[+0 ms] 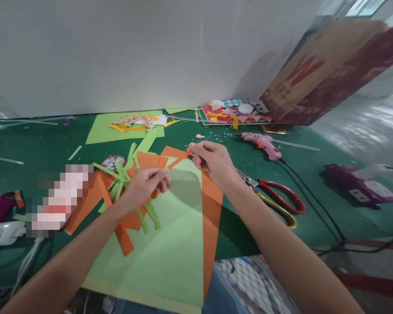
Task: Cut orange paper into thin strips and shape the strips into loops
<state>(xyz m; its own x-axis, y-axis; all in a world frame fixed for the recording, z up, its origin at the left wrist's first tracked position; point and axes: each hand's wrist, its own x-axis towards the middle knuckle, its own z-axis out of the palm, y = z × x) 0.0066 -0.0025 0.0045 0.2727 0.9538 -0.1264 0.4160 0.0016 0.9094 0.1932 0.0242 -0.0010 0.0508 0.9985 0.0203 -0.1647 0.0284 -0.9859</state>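
Observation:
A narrow orange paper strip [177, 162] stretches between my two hands, above a light green paper sheet [170, 257]. My left hand [147, 185] pinches its lower left end, and the fingertips of my right hand [211, 159] close on the upper right end. Under and beside my left hand lies a loose pile of green paper strips [120, 179] and orange paper pieces [122, 237]. An orange sheet [212, 218] shows from under the right edge of the green one. Scissors [281, 196] with red and yellow handles lie beyond my right wrist, partly hidden by it.
A pink glue gun [263, 144] with a black cord [309, 203] lies at the right. A paper bag [327, 69] stands at the back right beside decorated craft pieces [236, 111]. Woven paper craft [134, 121] sits at the back. Purple packs [363, 185] rest near the table's right side.

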